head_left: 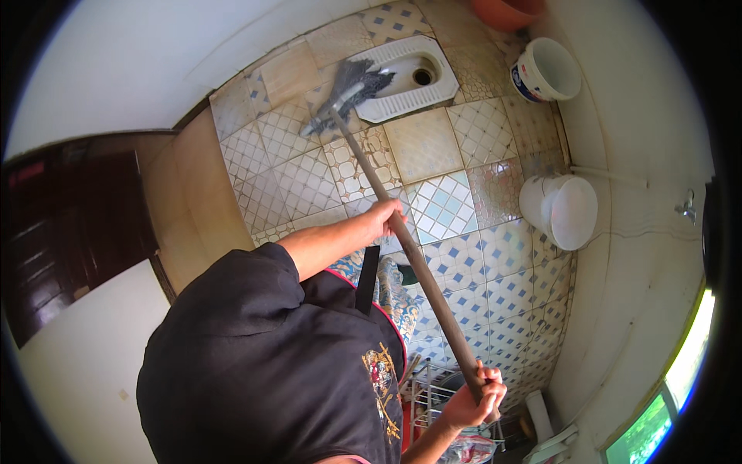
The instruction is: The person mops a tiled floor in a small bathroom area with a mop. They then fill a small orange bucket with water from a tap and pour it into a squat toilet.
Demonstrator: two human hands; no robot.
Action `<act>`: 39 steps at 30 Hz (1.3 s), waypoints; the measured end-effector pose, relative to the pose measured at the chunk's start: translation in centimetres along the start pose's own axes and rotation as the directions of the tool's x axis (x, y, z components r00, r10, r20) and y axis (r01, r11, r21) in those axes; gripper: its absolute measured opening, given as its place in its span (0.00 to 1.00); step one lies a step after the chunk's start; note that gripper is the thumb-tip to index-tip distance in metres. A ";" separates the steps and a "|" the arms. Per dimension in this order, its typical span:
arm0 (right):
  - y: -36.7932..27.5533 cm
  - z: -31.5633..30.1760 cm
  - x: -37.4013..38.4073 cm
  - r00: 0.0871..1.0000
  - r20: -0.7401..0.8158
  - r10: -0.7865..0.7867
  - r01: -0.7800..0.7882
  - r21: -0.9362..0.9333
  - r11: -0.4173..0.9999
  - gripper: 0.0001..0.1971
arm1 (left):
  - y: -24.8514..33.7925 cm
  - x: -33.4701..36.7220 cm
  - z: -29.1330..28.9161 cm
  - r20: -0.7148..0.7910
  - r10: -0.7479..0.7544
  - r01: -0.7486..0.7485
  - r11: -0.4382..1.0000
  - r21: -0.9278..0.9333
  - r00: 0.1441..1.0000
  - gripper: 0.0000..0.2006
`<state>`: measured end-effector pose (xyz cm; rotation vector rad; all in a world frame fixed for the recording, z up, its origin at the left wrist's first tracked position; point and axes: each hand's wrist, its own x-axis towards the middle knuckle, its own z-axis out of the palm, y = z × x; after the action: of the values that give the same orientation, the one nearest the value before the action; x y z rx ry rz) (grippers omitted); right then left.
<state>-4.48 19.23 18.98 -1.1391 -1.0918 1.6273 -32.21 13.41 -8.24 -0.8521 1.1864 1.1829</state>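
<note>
Both my hands grip the long wooden handle of a mop (425, 274). Partway along the shaft, my left hand (389, 217) is wrapped round it. Close to the handle's top end, at the lower right, my right hand (481, 396) is closed on it. The mop's dark grey strands (352, 87) are blurred; they lie on the tiles and over the left end of a white squat toilet (402, 99). The toilet's dark drain hole shows to the right of the strands.
Two white buckets (558, 69) (573, 213) stand along the right wall, with an orange basin (508, 11) beyond. A tap (686, 207) juts from that wall. Patterned tiles (444, 205) cover the floor. Near my right hand is a metal rack (423, 394). A dark door (77, 232) is at left.
</note>
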 end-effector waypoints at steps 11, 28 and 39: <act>-2.2 -0.1 5.3 0.951 0.300 0.071 -0.058 -0.052 0.997 0.08 | -5.6 1.4 -3.0 -0.206 -0.181 0.127 0.960 -0.251 0.962 0.09; 15.8 25.3 15.0 0.516 0.787 0.338 -0.186 -0.282 0.941 0.12 | 19.7 2.3 -11.3 -0.184 0.376 -0.419 0.831 -0.367 0.908 0.16; -0.4 21.8 22.8 0.770 0.603 0.206 0.074 -0.406 0.911 0.23 | 24.4 4.4 -3.0 -0.011 0.315 -0.303 0.903 -0.305 0.949 0.15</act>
<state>-30.54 37.03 18.70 -0.8816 -1.9302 1.9670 -56.81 16.78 -11.04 -0.8825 1.1528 1.6679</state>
